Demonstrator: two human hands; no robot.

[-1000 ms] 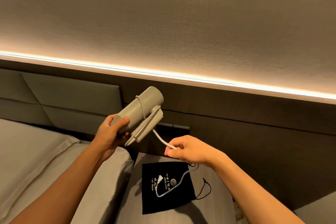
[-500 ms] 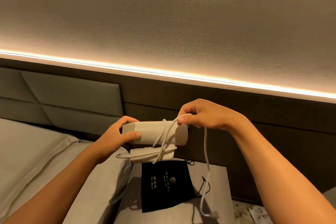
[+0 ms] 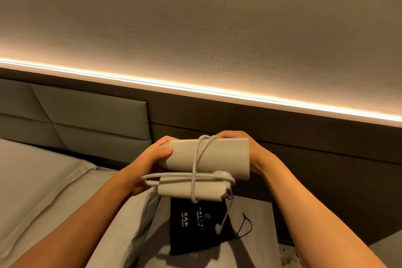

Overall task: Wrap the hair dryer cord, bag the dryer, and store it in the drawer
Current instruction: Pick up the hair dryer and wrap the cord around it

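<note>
I hold a white folding hair dryer [image 3: 224,159] level in front of me, its handle folded under the barrel. My left hand [image 3: 150,161] grips the barrel's left end. My right hand [image 3: 256,152] is behind the right end, fingers pinching the white cord [image 3: 199,159] on top. The cord loops a few times around barrel and handle; its plug [image 3: 218,229] dangles below. A black drawstring bag [image 3: 195,228] with gold lettering lies flat on the nightstand [image 3: 258,243] under the dryer. No drawer shows.
A bed with grey-white pillows [image 3: 54,191] sits to the left, its padded headboard [image 3: 87,119] behind. A dark wall panel with a lit strip [image 3: 217,91] runs across the back. The bag's drawstring [image 3: 245,224] trails right on the nightstand.
The right hand has carried the cord around the dryer again; more turns are on it and the hanging tail is shorter. The dryer has come closer, still level.
</note>
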